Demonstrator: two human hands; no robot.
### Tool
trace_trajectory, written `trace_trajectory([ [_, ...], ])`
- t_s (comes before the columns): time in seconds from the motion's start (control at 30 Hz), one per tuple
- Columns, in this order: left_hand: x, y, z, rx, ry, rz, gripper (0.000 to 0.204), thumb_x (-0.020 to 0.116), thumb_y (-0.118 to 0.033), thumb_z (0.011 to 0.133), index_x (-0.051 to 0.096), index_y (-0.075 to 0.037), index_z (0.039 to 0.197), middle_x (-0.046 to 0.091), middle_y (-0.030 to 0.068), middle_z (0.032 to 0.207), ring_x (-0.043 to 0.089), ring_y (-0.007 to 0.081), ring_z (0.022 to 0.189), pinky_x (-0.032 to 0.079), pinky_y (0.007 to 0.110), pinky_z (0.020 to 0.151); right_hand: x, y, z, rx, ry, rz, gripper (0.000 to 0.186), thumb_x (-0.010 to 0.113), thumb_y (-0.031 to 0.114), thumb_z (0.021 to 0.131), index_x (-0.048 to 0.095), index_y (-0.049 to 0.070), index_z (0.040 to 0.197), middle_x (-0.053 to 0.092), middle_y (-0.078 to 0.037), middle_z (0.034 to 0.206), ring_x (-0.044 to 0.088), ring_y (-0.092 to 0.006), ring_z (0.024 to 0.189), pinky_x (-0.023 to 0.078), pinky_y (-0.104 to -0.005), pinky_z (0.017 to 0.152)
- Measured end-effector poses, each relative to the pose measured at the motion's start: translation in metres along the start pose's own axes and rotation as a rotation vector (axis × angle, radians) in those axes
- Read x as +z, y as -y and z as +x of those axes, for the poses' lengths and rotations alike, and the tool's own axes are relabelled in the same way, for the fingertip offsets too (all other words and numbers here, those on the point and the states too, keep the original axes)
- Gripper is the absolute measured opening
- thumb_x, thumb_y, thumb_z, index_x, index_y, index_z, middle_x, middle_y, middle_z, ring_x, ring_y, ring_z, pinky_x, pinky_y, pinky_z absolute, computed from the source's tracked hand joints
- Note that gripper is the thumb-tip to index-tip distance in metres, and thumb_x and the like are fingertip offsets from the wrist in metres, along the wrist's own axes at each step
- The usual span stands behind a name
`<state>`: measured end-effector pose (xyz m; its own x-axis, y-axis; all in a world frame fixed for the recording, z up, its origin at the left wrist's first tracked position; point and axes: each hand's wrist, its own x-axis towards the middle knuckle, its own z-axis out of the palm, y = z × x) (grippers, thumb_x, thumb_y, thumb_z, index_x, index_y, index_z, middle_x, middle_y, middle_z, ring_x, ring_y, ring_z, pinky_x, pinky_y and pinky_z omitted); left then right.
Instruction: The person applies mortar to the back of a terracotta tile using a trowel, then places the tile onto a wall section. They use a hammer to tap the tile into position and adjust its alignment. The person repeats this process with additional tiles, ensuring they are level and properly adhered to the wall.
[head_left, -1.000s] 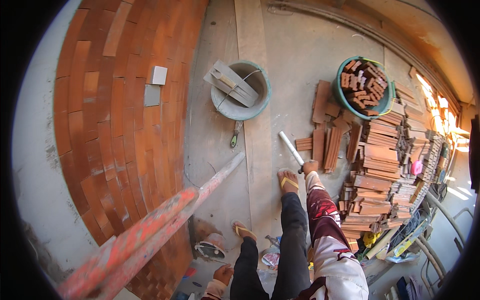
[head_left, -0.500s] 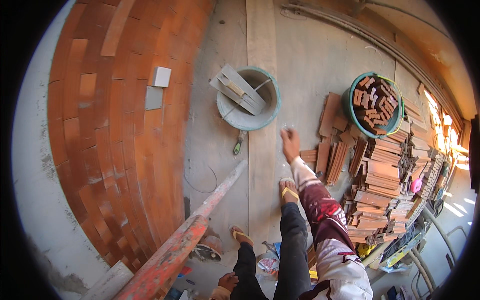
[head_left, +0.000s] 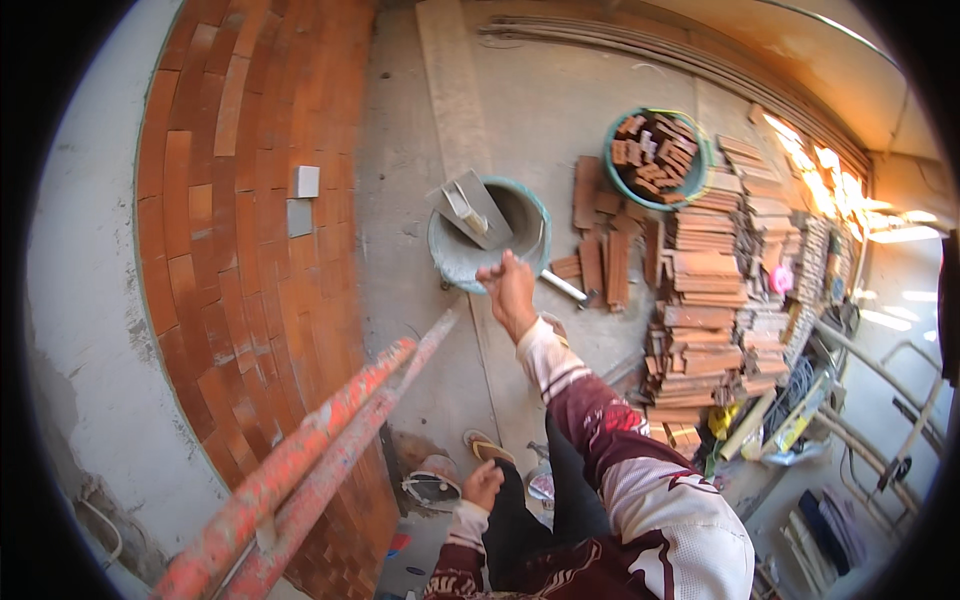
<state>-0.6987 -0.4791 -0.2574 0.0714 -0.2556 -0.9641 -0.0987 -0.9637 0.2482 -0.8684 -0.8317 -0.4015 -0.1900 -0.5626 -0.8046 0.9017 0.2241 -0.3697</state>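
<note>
My right hand [head_left: 511,292] reaches forward to the near rim of a teal-rimmed bucket [head_left: 541,228]. Its fingers are bent and drawn together; their undersides are hidden, so I cannot tell whether they grip anything. A grey plastering float [head_left: 480,206] with a raised handle leans inside the bucket, tilted over its left side. Just right of that hand lies a hammer [head_left: 566,287] with a pale handle and dark head. My left hand [head_left: 484,484] is held low by my left leg, fingers loosely curled, with nothing visible in it.
Reddish tiles cover the wall [head_left: 215,230] on the left, with two small pale blocks on it. Red-and-white pipes [head_left: 330,425] slant across lower left. A second bucket [head_left: 609,170] full of tile pieces stands beside stacked tiles [head_left: 705,290]. A small pail [head_left: 432,482] sits below.
My right hand has moved left, from beside the bucket to its near rim. My left hand has come up farther into view. The whole view has shifted, and the hammer now shows.
</note>
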Motion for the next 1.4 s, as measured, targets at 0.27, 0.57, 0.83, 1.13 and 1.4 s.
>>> trace_trajectory([
  [0.27,0.003,-0.019,0.019,0.105,0.052,-0.129,0.054,0.062,-0.041,0.088,0.052,-0.006,0.128,0.061,0.0088,0.112,0.059,0.0205,0.102,0.048,0.037,0.079,-0.063,0.016,-0.208,0.030,-0.293,0.364,0.017,0.037,0.022,0.098,0.041,0.008,0.090,0.049,-0.009,0.073,0.060,-0.0342,0.083,0.047,-0.0545,0.087],
  [0.57,-0.053,0.130,-0.057,0.037,0.200,-0.679,0.074,0.063,-0.063,0.078,0.047,-0.009,0.126,0.051,0.0110,0.124,0.054,0.0321,0.108,0.049,0.051,0.081,-0.123,-0.054,-0.493,0.165,-0.052,0.378,0.016,0.035,0.011,0.092,0.042,0.006,0.078,0.050,-0.010,0.072,0.060,-0.0340,0.088,0.041,-0.0579,0.097],
  [0.83,-0.192,0.185,-0.237,0.535,0.216,-1.318,0.065,0.067,-0.047,0.082,0.047,0.001,0.121,0.059,0.0147,0.109,0.062,0.0283,0.091,0.054,0.042,0.065,-0.166,-0.177,-0.668,0.540,0.206,-0.373,0.019,0.043,0.022,0.097,0.052,0.006,0.091,0.054,-0.007,0.078,0.059,-0.0247,0.083,0.049,-0.0496,0.087],
  [1.13,-0.285,0.290,-0.275,0.483,-0.513,-0.921,0.035,0.061,-0.001,0.067,0.048,0.003,0.099,0.056,0.0108,0.079,0.060,0.0221,0.066,0.051,0.034,0.048,-0.159,-0.225,-0.733,0.877,0.898,-1.765,0.029,0.053,0.038,0.095,0.061,0.011,0.086,0.061,-0.001,0.078,0.061,-0.0173,0.070,0.048,-0.0351,0.057],
  [1.4,-0.319,0.343,-0.309,0.643,-0.961,-0.786,0.013,0.063,-0.005,0.064,0.056,0.002,0.073,0.058,0.0058,0.067,0.051,0.0125,0.060,0.043,0.029,0.054,-0.040,-0.309,-0.673,-1.413,1.868,-1.892,0.054,0.071,0.023,0.073,0.054,0.019,0.124,0.052,-0.014,0.114,0.049,-0.0338,0.108,0.040,-0.0447,0.089],
])
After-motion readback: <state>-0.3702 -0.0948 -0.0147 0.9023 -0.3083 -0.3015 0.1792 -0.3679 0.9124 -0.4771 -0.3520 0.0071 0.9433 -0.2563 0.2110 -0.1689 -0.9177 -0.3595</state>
